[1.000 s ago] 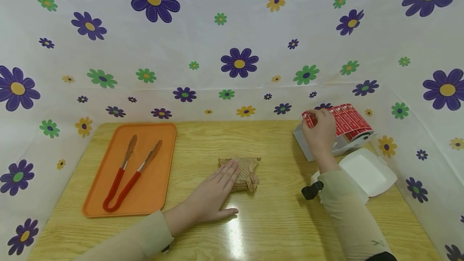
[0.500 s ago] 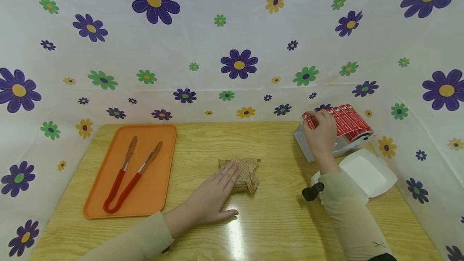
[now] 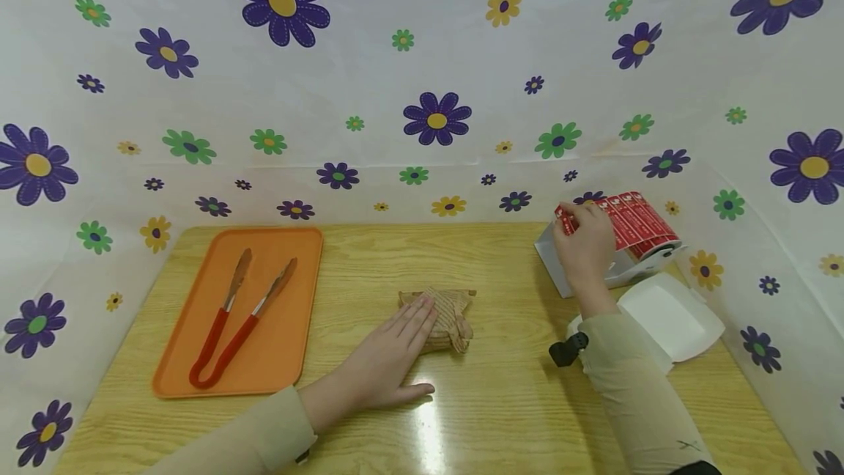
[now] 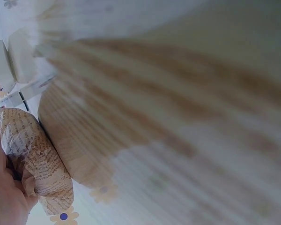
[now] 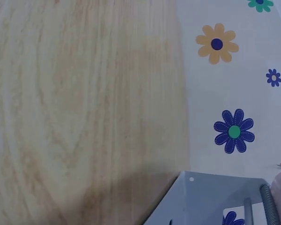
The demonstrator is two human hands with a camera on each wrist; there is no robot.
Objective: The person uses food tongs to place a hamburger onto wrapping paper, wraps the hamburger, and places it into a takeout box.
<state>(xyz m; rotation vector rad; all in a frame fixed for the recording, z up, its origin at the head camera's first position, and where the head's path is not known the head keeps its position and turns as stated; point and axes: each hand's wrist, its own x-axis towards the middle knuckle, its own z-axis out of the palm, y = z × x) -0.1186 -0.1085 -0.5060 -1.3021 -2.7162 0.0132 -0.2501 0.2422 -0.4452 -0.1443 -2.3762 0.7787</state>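
Observation:
In the head view my left hand [image 3: 385, 358] lies flat with straight fingers on a package wrapped in printed brown paper [image 3: 453, 314], mid-table. The left wrist view shows that crumpled wrapping [image 4: 40, 164] beside my palm. At the back right, my right hand [image 3: 585, 248] pinches the loose end of a strip of red labels [image 3: 636, 218]. The strip comes off a roll seated in a grey label dispenser [image 3: 554, 259]. Only the corner of the dispenser [image 5: 215, 190] and a bit of finger at the edge show in the right wrist view.
On the left, red-handled tongs [image 3: 227, 350] lie spread on an orange tray [image 3: 280, 358]. A white clamshell box [image 3: 669, 317] stands open at the right, partly behind my right forearm. A flowered cloth [image 3: 369, 86] encloses the wooden table [image 3: 508, 402] at the back and sides.
My right hand has shifted very slightly to the right with the label end. My left hand stays on the package.

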